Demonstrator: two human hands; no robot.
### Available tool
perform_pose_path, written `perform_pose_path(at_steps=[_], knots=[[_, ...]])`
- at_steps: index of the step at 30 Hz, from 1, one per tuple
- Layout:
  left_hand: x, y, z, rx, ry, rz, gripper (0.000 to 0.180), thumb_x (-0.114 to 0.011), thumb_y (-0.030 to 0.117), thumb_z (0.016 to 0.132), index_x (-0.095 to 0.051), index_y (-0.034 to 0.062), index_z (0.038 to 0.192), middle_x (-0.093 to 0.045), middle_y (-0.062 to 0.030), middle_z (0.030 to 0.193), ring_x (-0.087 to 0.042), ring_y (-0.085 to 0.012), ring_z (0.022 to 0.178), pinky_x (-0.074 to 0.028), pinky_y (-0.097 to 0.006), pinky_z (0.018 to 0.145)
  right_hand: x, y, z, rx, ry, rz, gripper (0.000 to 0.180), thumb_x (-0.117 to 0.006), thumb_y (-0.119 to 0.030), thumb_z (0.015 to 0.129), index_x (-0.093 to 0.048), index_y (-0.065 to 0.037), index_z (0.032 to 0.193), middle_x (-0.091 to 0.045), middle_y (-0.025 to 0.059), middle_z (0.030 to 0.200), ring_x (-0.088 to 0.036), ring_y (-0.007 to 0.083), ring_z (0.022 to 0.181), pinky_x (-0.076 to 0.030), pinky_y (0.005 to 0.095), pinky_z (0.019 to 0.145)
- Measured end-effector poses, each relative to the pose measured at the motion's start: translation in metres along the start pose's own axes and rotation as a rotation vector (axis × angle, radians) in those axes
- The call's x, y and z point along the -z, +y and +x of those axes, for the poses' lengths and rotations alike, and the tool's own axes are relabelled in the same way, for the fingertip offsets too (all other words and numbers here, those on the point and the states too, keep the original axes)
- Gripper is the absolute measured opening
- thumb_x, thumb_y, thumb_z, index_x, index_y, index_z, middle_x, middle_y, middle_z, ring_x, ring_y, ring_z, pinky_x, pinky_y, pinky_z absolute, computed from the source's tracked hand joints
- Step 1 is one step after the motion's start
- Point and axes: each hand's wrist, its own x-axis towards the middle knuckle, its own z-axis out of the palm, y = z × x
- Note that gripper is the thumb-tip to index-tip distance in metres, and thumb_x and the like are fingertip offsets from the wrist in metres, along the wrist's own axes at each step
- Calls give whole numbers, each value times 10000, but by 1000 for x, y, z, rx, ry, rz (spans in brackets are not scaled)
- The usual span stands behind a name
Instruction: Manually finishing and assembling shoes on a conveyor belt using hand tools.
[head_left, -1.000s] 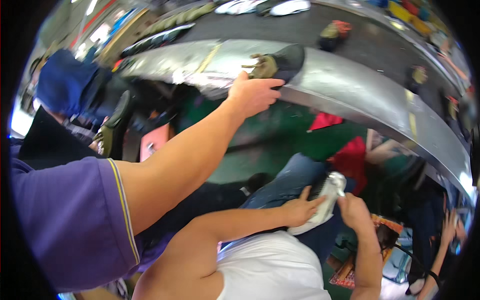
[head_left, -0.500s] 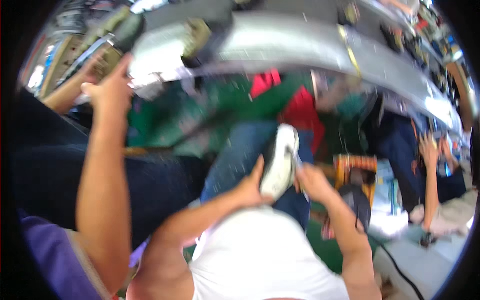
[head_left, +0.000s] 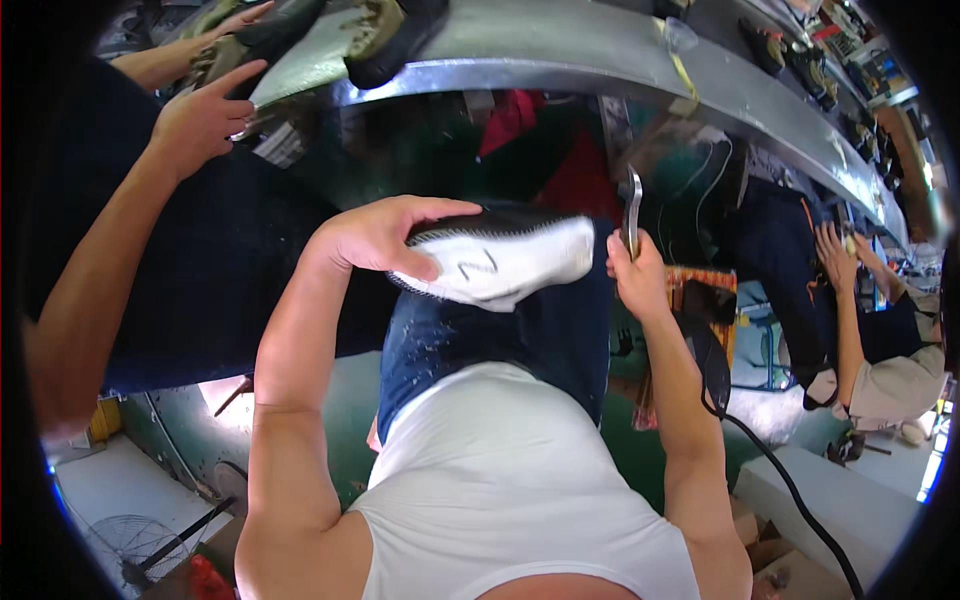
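Above my lap, my left hand point(head_left: 385, 236) grips one end of a shoe point(head_left: 500, 262), its thumb on the white bottom and its fingers over the dark side. The shoe lies sideways with its white bottom facing me, stitched along the edge and bearing a dark mark. Its other end points right. To the right of it, my right hand point(head_left: 638, 272) is closed round a metal hand tool point(head_left: 633, 210) with a curved, shiny tip pointing up. The tool is apart from the shoe, and the fist hides its lower part.
A metal workbench point(head_left: 560, 75) runs across the far side, with dark shoes point(head_left: 385, 40) on it. A co-worker's hand point(head_left: 200, 115) is at the left, and another person's hands point(head_left: 838, 255) at the right. A black cable point(head_left: 790, 480) curves down beside my right arm.
The shoe has turned from pointing away to lying sideways, white bottom toward me. My left hand has moved up and left with it. My right hand has moved away from the shoe, raising the tool.
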Motion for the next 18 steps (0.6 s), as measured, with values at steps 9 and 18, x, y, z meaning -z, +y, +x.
perform_pose_path(at_steps=[9,18], knots=[[-35,4,55,-250,210,-389,475,-840,82,749,-601,-12,1149,-677,-42,978,-635,-101,876,-519,-275,793,-5,0,-27,-130,-174,150,313,-660,-204,922,-568,-23,1160,-571,3,799,-532,75,665,-451,239,613],[-89,-74,114,116,418,-12,583,-834,266,751,-629,-98,1158,-702,-177,1032,-686,-218,926,-527,-335,846,6,8,-61,-216,-354,275,392,-619,-91,916,-506,-7,1282,-560,17,1011,-537,90,834,-460,257,739]])
